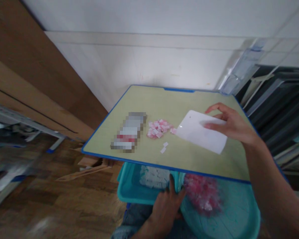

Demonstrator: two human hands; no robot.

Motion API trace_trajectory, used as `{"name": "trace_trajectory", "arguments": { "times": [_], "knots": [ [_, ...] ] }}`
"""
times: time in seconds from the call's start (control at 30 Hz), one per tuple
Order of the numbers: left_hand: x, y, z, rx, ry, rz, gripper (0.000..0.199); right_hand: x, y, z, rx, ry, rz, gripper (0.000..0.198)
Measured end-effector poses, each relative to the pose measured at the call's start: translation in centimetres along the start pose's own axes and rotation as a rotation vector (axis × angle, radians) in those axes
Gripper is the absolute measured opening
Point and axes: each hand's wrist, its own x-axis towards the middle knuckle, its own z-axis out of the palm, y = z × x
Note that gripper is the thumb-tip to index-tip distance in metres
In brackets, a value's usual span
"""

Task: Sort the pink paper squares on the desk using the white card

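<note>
My right hand (pixel 228 122) is pinching a thin white plastic sheet (pixel 201 132) with rounded corners and small holes. The sheet is tilted over the table, its left corner beside a pile of small pink-and-white pieces (pixel 159 128). Two small white pieces (pixel 163 148) lie apart from the pile. Below the table edge, my left hand (pixel 165 205) grips the rim of a rectangular teal tray (pixel 132 197), index finger and thumb on either side. White pieces (pixel 153 177) lie in that tray. A round teal basin (pixel 239 212) next to it contains pink items in clear wrap (pixel 204 194).
The blue-edged folding table (pixel 109 146) stands against a white wall (pixel 149 63). On its left side lies a blurred-out flat object (pixel 129 131). A clear plastic bottle (pixel 241 71) leans at the back right, near dark stacked panels (pixel 284 96). Cardboard (pixel 52 83) stands left.
</note>
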Motion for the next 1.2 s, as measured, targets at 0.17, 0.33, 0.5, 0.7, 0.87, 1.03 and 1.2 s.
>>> {"name": "trace_trajectory", "arguments": {
  "times": [0.17, 0.33, 0.5, 0.7, 0.87, 1.03, 1.2],
  "knots": [
    [0.2, -0.1, 0.7, 0.007, -0.016, -0.007, 0.068, 3.8, 1.4, 1.7, -0.077, 0.250, -0.143, 0.033],
    [0.5, -0.1, 0.7, 0.028, -0.001, -0.019, 0.043, 3.6, 3.4, 2.1, -0.060, 0.275, -0.007, 0.039],
    [0.7, -0.1, 0.9, 0.028, -0.032, -0.017, 0.043, 3.3, 3.0, 1.6, -0.177, 0.193, 0.000, 0.032],
    [0.6, 0.0, 0.7, -0.008, -0.059, 0.004, 0.052, 3.1, 2.8, 1.2, -0.179, 0.168, -0.027, 0.030],
    [0.5, 0.0, 0.2, -0.011, -0.060, -0.013, 0.052, 3.2, 2.7, 2.0, -0.171, 0.183, 0.019, 0.031],
    [0.6, -0.1, 0.4, 0.020, -0.046, -0.018, 0.052, 2.9, 2.4, 1.4, -0.197, 0.050, 0.006, 0.028],
    [0.6, 0.0, 0.8, 0.028, -0.041, -0.009, 0.051, 3.2, 2.8, 1.6, -0.212, 0.251, 0.013, 0.031]
  ]
}}
